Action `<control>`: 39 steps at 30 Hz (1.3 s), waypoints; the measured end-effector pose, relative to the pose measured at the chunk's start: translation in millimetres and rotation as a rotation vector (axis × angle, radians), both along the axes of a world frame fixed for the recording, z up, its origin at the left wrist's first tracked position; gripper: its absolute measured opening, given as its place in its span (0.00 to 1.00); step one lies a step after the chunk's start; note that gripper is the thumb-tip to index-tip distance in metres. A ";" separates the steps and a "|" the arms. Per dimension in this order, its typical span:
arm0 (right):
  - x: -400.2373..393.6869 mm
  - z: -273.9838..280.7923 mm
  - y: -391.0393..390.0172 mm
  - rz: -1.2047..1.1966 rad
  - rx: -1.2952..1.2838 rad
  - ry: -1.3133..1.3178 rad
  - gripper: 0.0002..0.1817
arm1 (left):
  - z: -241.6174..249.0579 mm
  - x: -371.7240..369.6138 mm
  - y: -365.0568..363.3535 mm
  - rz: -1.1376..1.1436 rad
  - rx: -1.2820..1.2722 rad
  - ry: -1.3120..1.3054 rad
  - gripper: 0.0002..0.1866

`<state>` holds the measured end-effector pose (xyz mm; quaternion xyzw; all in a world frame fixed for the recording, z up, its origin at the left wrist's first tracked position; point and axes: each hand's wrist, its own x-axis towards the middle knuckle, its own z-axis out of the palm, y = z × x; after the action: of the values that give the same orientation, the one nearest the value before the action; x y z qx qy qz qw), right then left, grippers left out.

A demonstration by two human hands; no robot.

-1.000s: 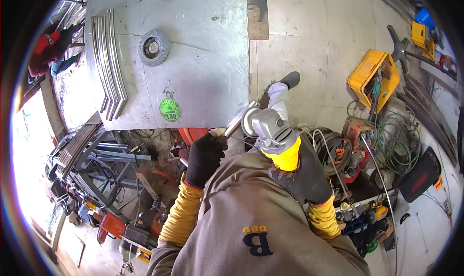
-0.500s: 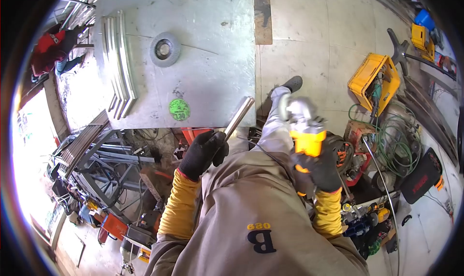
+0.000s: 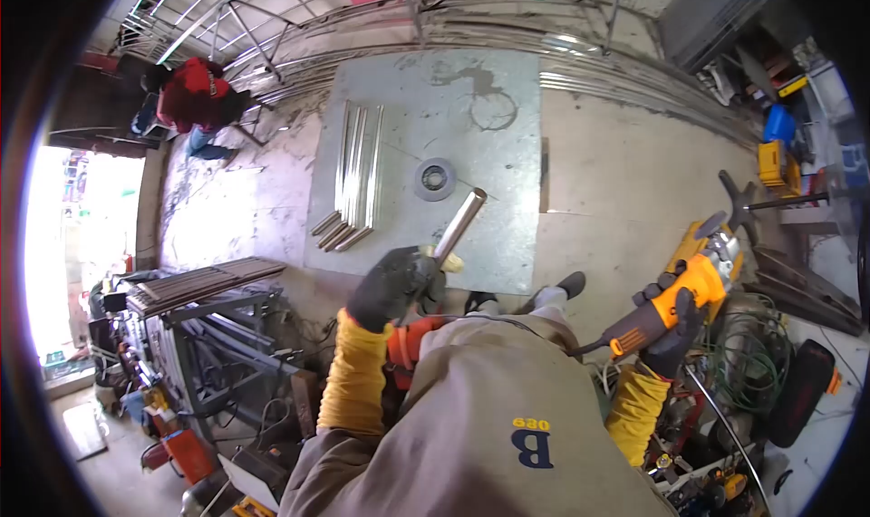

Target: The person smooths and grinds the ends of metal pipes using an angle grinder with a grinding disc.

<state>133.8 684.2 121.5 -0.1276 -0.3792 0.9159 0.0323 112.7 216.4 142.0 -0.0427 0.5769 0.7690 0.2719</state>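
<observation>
My left hand [image 3: 397, 286], in a dark glove, is closed around a short shiny metal tube [image 3: 464, 220]. The tube slants up and to the right over the near part of a sheet-metal panel. Out to the right, my gloved right hand [image 3: 672, 338] grips an orange and dark grey angle grinder [image 3: 696, 286] around its body. Its metal head points up and right, and a cord runs from its rear end toward my apron [image 3: 471, 381]. On the panel lie a round grey disc [image 3: 434, 179] and several bent metal tubes [image 3: 357, 177].
The sheet-metal panel [image 3: 494, 254] lies on the floor ahead. At left stands a metal frame [image 3: 208, 345] stacked with bars. A person in red [image 3: 192, 96] is bent over at upper left. Green hose [image 3: 748, 340] and tools crowd the right; a yellow crate [image 3: 778, 165] is beyond.
The camera view has tilted up, showing more floor ahead. My right hand has swung the grinder outward to the right, away from my leg. The tube stays in my left hand.
</observation>
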 end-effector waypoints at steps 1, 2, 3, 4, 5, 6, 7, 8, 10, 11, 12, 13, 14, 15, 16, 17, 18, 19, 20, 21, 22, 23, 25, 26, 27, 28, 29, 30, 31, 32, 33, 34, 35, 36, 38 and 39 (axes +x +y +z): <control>4.9 3.2 -0.3 -0.016 0.083 0.006 0.33 | 14.4 -3.5 0.2 0.035 -0.008 0.012 0.28; 5.7 9.2 -9.1 -0.029 0.091 -0.011 0.34 | 22.3 -0.1 -0.9 0.118 -0.109 0.065 0.24; 8.4 15.7 -18.6 -0.065 0.102 -0.031 0.33 | 29.2 4.1 0.4 0.203 -0.212 0.112 0.20; 9.9 17.7 -22.3 -0.054 0.083 -0.017 0.32 | 41.2 -0.9 4.6 0.169 -0.406 0.208 0.16; 10.4 18.3 -25.5 -0.040 0.062 -0.002 0.31 | 55.2 -6.5 7.7 0.138 -0.604 0.307 0.14; 11.0 21.4 -29.9 -0.028 0.035 0.022 0.30 | 67.2 -4.4 16.9 0.237 -0.628 0.366 0.15; 11.4 18.2 -30.4 -0.017 -0.010 0.048 0.30 | 68.0 -4.0 16.0 0.237 -0.608 0.381 0.15; 11.2 16.6 -30.6 -0.020 0.014 0.051 0.30 | 67.3 -5.2 12.5 0.245 -0.704 0.587 0.17; 12.3 13.7 -28.0 -0.017 -0.030 0.073 0.30 | 68.8 -12.0 7.9 0.285 -0.903 1.037 0.21; 11.2 16.3 -31.2 -0.027 -0.036 0.093 0.30 | 74.0 -10.9 9.0 0.321 -0.973 1.067 0.24; 8.2 19.3 -31.7 -0.028 -0.035 0.108 0.29 | 77.8 -11.9 9.7 0.352 -1.016 1.144 0.23; 5.6 21.7 -32.3 -0.027 -0.035 0.122 0.29 | 79.4 -13.9 8.5 0.384 -1.063 1.219 0.23; 4.8 23.7 -32.6 -0.050 0.024 0.103 0.28 | 78.5 -14.3 5.6 0.403 -1.095 1.274 0.25; 3.8 26.5 -33.7 -0.043 0.042 0.117 0.28 | 82.0 -15.4 5.8 0.426 -1.082 1.276 0.25; 2.4 29.9 -34.8 -0.043 0.021 0.137 0.28 | 88.3 -16.7 6.2 0.427 -1.089 1.346 0.26; 0.2 33.0 -35.3 -0.041 0.000 0.157 0.28 | 92.6 -18.5 6.4 0.429 -1.099 1.415 0.26; -1.4 35.2 -35.2 -0.044 0.033 0.164 0.28 | 93.4 -19.8 5.8 0.426 -1.125 1.456 0.27; -2.7 38.0 -36.4 -0.035 0.046 0.176 0.28 | 92.7 -22.5 5.7 0.448 -1.119 1.457 0.27; -3.2 40.1 -38.4 -0.026 0.030 0.193 0.28 | 92.1 -25.6 5.3 0.455 -1.109 1.501 0.27; -3.5 41.8 -39.0 -0.016 0.013 0.207 0.27 | 91.2 -28.1 4.9 0.459 -1.102 1.543 0.26; -3.3 42.5 -38.6 -0.004 0.017 0.204 0.28 | 90.7 -29.6 5.5 0.471 -1.104 1.540 0.26; -3.6 40.6 -36.8 0.004 0.019 0.205 0.28 | 90.3 -30.7 6.7 0.476 -1.107 1.575 0.25; -5.0 37.6 -31.5 0.110 -0.012 0.270 0.28 | 87.5 -31.4 6.4 0.485 -1.109 1.608 0.25; -5.0 37.7 -31.1 0.113 -0.009 0.271 0.28 | 86.0 -32.0 6.5 0.470 -1.095 1.611 0.25; -4.7 38.1 -31.2 0.120 -0.001 0.273 0.29 | 84.4 -32.7 7.2 0.455 -1.079 1.615 0.25; -4.1 38.7 -31.1 0.127 0.006 0.273 0.30 | 82.6 -33.0 8.3 0.457 -1.078 1.613 0.25; -3.8 39.2 -30.3 0.129 0.007 0.271 0.30 | 80.3 -32.9 9.6 0.473 -1.068 1.612 0.25; -3.8 39.6 -29.6 0.115 0.046 0.248 0.31 | 77.0 -32.3 10.6 0.489 -1.060 1.609 0.24; -4.0 39.8 -29.7 0.103 0.084 0.223 0.32 | 73.8 -32.4 13.0 0.491 -1.066 1.601 0.24; -2.6 45.3 -32.0 0.060 0.109 0.194 0.30 | 70.1 -32.9 17.0 0.505 -1.048 1.577 0.24; -2.3 48.3 -34.8 0.028 0.126 0.160 0.29 | 64.9 -33.3 18.9 0.518 -1.045 1.547 0.24; -4.6 39.4 -26.2 0.012 0.175 0.161 0.30 | 52.9 -42.0 22.9 0.511 -0.970 1.543 0.20; -6.3 32.8 -20.4 -0.002 0.185 0.135 0.31 | 31.7 -45.0 30.0 0.526 -0.978 1.493 0.17; -8.2 29.5 -13.6 0.013 0.245 0.146 0.32 | 0.0 -51.9 31.6 0.479 -0.946 1.494 0.13; -8.3 35.6 -8.8 0.117 0.157 0.147 0.31 | -42.8 -54.1 40.6 0.306 -0.944 1.414 0.07; -11.4 34.2 -2.8 0.163 0.124 0.151 0.30 | -63.9 -51.4 49.7 0.260 -0.981 1.340 0.06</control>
<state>122.4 681.3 155.7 -0.0248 -0.4406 0.8973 -0.0063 61.3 266.1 78.1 0.2436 0.8758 0.3188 -0.2684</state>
